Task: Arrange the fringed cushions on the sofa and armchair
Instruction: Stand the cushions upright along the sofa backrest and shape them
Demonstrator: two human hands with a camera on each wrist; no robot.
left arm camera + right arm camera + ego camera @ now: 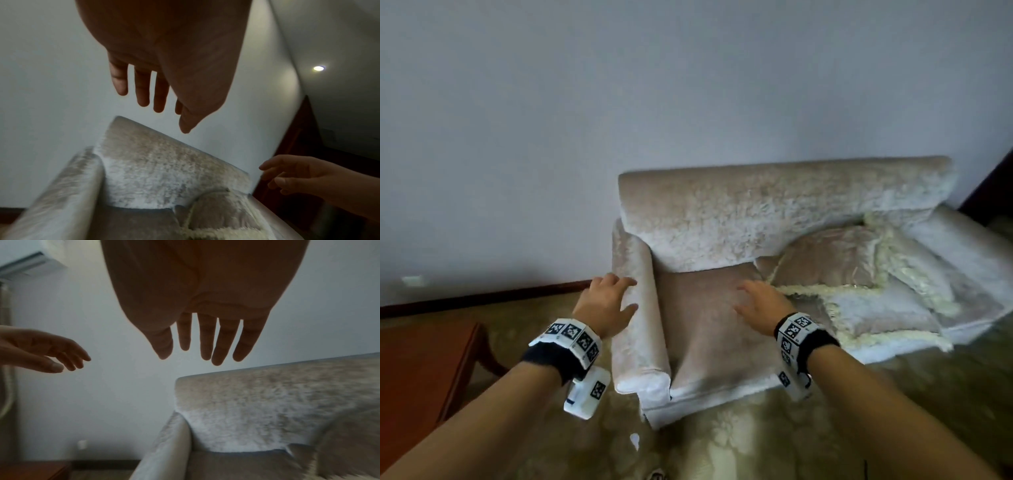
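A beige plush sofa (pixel 774 212) stands against the wall. Three fringed cushions lie on its right half. One brownish cushion (pixel 832 257) leans on the backrest, a pale one (pixel 880 311) lies flat on the seat, and another pale one (pixel 917 270) rests by the right arm. My left hand (pixel 613 298) hovers over the sofa's left armrest (pixel 637 342), fingers straight, holding nothing. My right hand (pixel 760 301) hovers over the bare seat just left of the cushions, fingers spread and empty. In the wrist views the left hand (pixel 144 87) and the right hand (pixel 205 337) are held above the sofa.
A reddish wooden table (pixel 421 370) stands at the lower left, beside the sofa. Patterned carpet (pixel 722 442) covers the floor in front. A dark wooden door frame (pixel 993 185) is at the far right. An air conditioner (pixel 28 262) hangs on the wall.
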